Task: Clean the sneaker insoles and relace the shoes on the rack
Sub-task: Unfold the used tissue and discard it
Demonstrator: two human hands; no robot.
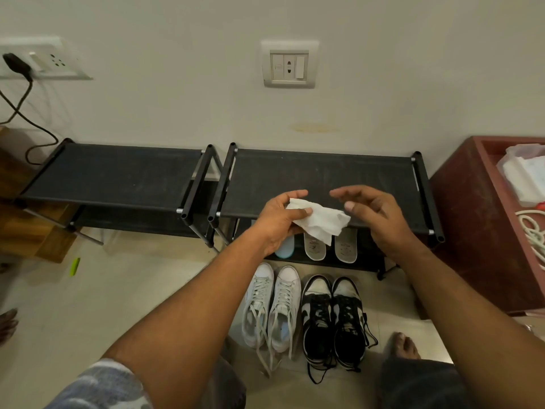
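Note:
My left hand [280,219] pinches a crumpled white wipe [320,221] above the front edge of the right black shoe rack [324,175]. My right hand [374,214] hovers just right of the wipe, fingers relaxed and holding nothing. On the rack's lower shelf lie two grey insoles [315,246], [346,247] and a pale blue insole [284,249], partly hidden by my left wrist. On the floor in front stand a pair of white sneakers [271,305] with loose laces and a pair of black-and-white sneakers [331,314], laces trailing.
A second black rack [118,172] stands to the left. At the right is a dark red wooden box [472,219] holding white cord and plastic. A cable hangs from a wall socket [44,63] at the left. My bare foot [404,345] rests near the black sneakers.

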